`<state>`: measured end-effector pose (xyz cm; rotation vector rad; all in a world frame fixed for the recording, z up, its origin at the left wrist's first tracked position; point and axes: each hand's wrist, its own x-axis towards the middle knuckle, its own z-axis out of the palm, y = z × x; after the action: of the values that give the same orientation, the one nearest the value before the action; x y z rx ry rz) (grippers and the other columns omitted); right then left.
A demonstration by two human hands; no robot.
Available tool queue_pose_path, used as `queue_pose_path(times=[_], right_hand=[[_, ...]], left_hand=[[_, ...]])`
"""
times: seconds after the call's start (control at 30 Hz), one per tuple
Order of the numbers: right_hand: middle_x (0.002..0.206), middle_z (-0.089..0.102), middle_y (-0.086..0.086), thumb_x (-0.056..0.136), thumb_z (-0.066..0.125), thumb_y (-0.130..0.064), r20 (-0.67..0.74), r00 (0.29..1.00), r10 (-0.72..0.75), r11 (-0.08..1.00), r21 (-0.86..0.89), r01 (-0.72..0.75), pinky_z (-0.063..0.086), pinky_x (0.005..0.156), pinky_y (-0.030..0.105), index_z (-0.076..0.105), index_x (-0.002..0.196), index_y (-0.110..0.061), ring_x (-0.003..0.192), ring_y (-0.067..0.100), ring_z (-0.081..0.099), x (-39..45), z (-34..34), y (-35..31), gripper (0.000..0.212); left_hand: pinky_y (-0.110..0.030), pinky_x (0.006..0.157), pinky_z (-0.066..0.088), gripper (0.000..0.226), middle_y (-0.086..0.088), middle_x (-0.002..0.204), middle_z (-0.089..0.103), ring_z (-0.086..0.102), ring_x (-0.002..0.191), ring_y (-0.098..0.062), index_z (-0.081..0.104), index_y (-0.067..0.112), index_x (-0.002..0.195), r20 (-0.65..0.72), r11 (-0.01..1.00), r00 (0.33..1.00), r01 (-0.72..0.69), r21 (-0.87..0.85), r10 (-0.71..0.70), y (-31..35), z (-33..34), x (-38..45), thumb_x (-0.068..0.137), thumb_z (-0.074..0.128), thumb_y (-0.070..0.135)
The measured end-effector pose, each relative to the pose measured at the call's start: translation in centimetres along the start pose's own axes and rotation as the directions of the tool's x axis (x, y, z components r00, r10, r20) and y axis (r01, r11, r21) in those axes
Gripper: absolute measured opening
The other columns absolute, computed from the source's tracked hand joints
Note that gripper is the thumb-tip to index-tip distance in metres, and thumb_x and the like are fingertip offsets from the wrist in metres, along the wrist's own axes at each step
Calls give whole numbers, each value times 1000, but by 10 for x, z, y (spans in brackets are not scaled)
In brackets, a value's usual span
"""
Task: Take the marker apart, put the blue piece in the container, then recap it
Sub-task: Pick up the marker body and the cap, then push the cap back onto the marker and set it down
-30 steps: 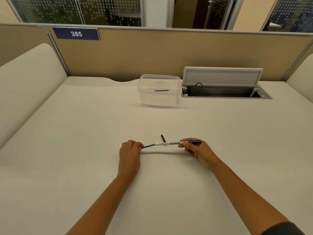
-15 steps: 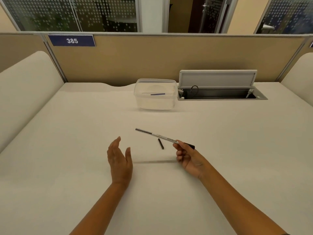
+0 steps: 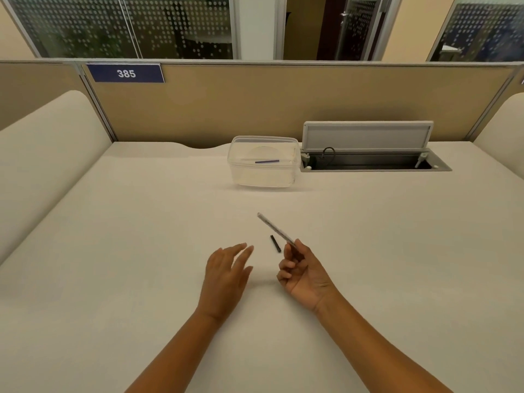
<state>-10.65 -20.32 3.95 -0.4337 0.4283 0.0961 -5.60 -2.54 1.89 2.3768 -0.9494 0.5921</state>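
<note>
Nearest the camera, two bare forearms reach over the pale worktop (image 3: 113, 251). The left hand (image 3: 226, 275) hovers with fingers spread and loose, its grip released and holding nothing. The right hand (image 3: 304, 275) is curled, its grip pinching the lower end of the marker (image 3: 275, 227), which slants up and to the left above the surface. Just beside the right fingertips, a small black cap (image 3: 275, 243) lies flat on the worktop. Farther back stands a clear container (image 3: 263, 177) with a thin blue piece (image 3: 267, 161) lying inside. To its right, an open cable hatch (image 3: 368, 163) sits against the tan partition (image 3: 255, 109).
</note>
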Motion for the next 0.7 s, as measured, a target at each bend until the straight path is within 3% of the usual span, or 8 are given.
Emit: queue_pose_path(times=[0.2,0.43,0.53,0.63,0.7], right_hand=[[83,71,-1,67,77,-24,-60,998,26,973,-228,-39,40,46,21,75,82,-17,52,8,53,1,6,19,16],[98,72,2,63,79,-28,18,1000,-12,878,-479,19,50,57,23,69,99,-16,72,12,60,-3,10,21,39],[95,70,2,65,76,-35,-25,995,-100,821,-567,68,53,64,26,69,99,-15,80,15,61,-5,9,17,40],[83,68,-4,75,69,-46,-93,948,-305,569,-816,103,51,63,21,69,89,-23,71,8,61,-6,7,8,27],[81,67,-12,77,68,-46,-27,896,-443,366,-918,154,47,62,17,67,80,-29,73,6,60,-4,5,1,18]], left_hand=[[-42,94,45,47,-14,126,59,48,113,-22,34,15,134,99,997,993,-71,2,70,2,-2,2,98,23,42],[-29,110,19,56,-8,145,31,31,132,-18,21,9,142,117,998,993,-13,-54,19,1,-4,1,98,23,44],[-31,110,19,56,-11,147,30,29,134,-20,18,14,143,67,997,998,16,-78,-11,0,-4,1,97,26,44],[-34,109,21,55,-6,148,27,28,134,-21,15,18,144,10,997,1000,9,-80,-9,-1,-4,1,97,28,43],[-34,111,18,57,-1,150,21,21,139,-18,8,23,147,-12,997,1000,-3,-73,3,-2,-4,0,97,28,43]])
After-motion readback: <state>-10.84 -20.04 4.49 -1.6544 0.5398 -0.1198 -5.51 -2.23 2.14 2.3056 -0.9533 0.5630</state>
